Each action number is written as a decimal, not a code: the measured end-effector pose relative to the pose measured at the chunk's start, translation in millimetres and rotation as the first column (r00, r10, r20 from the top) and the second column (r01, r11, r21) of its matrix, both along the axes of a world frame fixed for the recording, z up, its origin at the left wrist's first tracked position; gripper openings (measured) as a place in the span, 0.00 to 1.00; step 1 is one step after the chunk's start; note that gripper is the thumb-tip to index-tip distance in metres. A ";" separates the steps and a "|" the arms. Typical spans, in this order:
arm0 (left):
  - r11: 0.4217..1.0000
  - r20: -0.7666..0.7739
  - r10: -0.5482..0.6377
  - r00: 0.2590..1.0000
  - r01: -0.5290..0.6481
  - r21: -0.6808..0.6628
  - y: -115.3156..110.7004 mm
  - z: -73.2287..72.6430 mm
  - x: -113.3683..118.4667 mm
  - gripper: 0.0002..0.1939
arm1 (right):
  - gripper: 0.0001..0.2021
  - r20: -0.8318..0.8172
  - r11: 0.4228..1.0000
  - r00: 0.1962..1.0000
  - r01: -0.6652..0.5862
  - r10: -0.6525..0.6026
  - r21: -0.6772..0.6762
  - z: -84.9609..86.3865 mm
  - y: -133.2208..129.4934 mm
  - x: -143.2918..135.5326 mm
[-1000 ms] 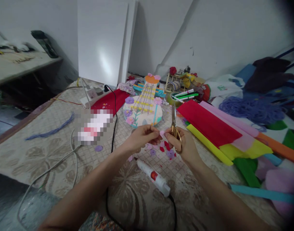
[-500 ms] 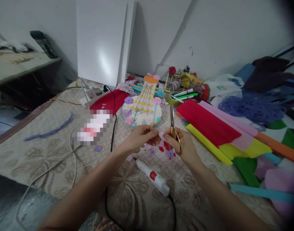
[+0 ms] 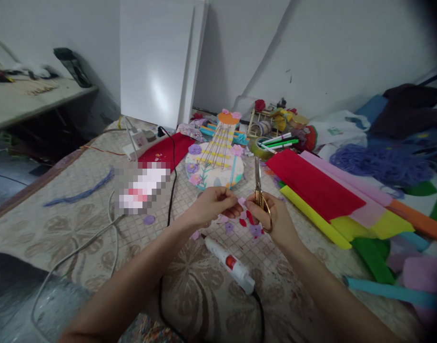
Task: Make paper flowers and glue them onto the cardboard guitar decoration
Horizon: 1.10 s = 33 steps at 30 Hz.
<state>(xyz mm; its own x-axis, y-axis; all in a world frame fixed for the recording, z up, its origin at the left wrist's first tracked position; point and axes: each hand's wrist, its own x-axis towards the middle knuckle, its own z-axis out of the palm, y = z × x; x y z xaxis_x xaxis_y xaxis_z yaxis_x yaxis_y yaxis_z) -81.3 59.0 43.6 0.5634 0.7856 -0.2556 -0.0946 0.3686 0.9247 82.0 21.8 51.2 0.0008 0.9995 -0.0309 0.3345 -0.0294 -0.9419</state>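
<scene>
Gold-handled scissors (image 3: 258,178) point upward in my right hand (image 3: 271,214), its fingers closed round the handle. A small pink paper piece (image 3: 242,201) shows between the two hands, at the fingertips. My left hand (image 3: 221,205) is closed in a pinch beside it; what it grips is too small to make out. Purple, pink and red petals (image 3: 256,230) lie on the cloth under the hands. Just beyond them is a guitar-shaped craft (image 3: 218,162) decorated with paper flowers. Nearer to me lies a white glue gun (image 3: 230,264) with a black cable.
Rolls of red crepe paper (image 3: 314,183), yellow, pink and green paper lie at the right, near purple yarn (image 3: 361,164). Markers (image 3: 280,142) stand behind. A power strip (image 3: 136,145) and cables run along the left. White boards (image 3: 156,62) lean on the wall.
The view has shifted slightly, so things appear a little farther right. Both hands keep nearly the same pose, with the scissors still in my right hand.
</scene>
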 end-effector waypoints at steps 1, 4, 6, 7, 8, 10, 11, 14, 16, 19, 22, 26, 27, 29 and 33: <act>1.000 0.002 0.001 1.000 -0.001 0.004 0.2 -0.4 0.0 0.07 | 0.10 -0.012 1.000 1.000 0.004 -0.004 -0.004 -0.7 0.1 -0.3; 1.000 0.012 0.017 1.000 -0.017 0.023 0.7 -0.5 0.0 0.07 | 0.12 -0.044 1.000 0.999 0.010 -0.011 -0.017 -2.9 -0.8 -0.7; 0.999 0.022 0.040 0.999 -0.041 0.034 0.9 0.1 0.0 0.07 | 0.15 -0.098 1.000 0.995 0.014 -0.015 -0.016 -4.9 -3.6 0.5; 0.998 0.027 0.054 0.998 -0.055 0.039 1.2 0.4 -0.1 0.07 | 0.17 -0.129 1.000 0.992 0.007 -0.010 -0.019 -6.0 -6.2 1.9; 0.997 0.032 0.068 0.997 -0.069 0.045 1.4 0.5 -0.3 0.07 | 0.18 -0.160 1.000 0.987 -0.008 0.004 -0.022 -7.0 -9.5 3.8; 0.994 0.041 0.088 0.995 -0.090 0.056 2.3 0.5 -0.9 0.06 | 0.21 -0.191 0.997 0.980 -0.060 0.051 -0.039 -8.8 -18.6 9.2; 0.994 0.047 0.095 0.994 -0.097 0.058 2.7 0.3 -1.3 0.06 | 0.21 -0.184 0.994 0.979 -0.096 0.084 -0.057 -9.6 -23.9 12.5; 0.992 0.065 0.107 0.992 -0.111 0.064 3.9 -0.7 -2.1 0.06 | 0.22 -0.117 0.970 0.977 -0.196 0.180 -0.142 -12.5 -40.6 24.1; 0.991 0.072 0.112 0.991 -0.117 0.070 4.2 -1.0 -2.2 0.07 | 0.22 -0.049 0.951 0.975 -0.221 0.216 -0.214 -15.5 -49.8 31.3; 0.989 0.066 0.111 0.992 -0.117 0.086 3.5 -0.6 -1.4 0.07 | 0.21 0.029 0.931 0.970 -0.225 0.243 -0.289 -20.2 -58.0 37.8; 0.987 0.055 0.108 0.993 -0.113 0.111 2.2 0.5 0.2 0.07 | 0.22 0.012 0.917 0.969 -0.230 0.247 -0.327 -22.6 -59.8 37.5; 0.984 0.044 0.120 0.992 -0.124 0.126 1.2 0.9 2.4 0.06 | 0.23 -0.030 0.914 0.975 -0.218 0.221 -0.342 -22.2 -56.7 32.3; 0.984 0.042 0.123 0.991 -0.128 0.127 1.2 0.8 2.8 0.06 | 0.24 -0.025 0.915 0.975 -0.214 0.219 -0.342 -21.8 -55.8 31.2; 0.983 0.038 0.129 0.991 -0.133 0.128 1.5 0.4 3.4 0.06 | 0.23 -0.004 0.916 0.977 -0.202 0.214 -0.347 -20.9 -54.2 29.6; 0.981 0.037 0.138 0.990 -0.142 0.135 1.9 -0.1 3.7 0.05 | 0.22 0.008 0.915 0.981 -0.178 0.194 -0.363 -19.6 -52.9 28.3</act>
<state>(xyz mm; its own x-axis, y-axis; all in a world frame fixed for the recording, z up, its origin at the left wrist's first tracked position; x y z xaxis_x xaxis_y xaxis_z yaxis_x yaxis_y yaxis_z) -77.7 60.9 43.5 0.4510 0.8835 -0.1265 -0.1621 0.2204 0.9618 110.3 -31.1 31.6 -0.1749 0.9033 -0.3918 0.4064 -0.2962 -0.8643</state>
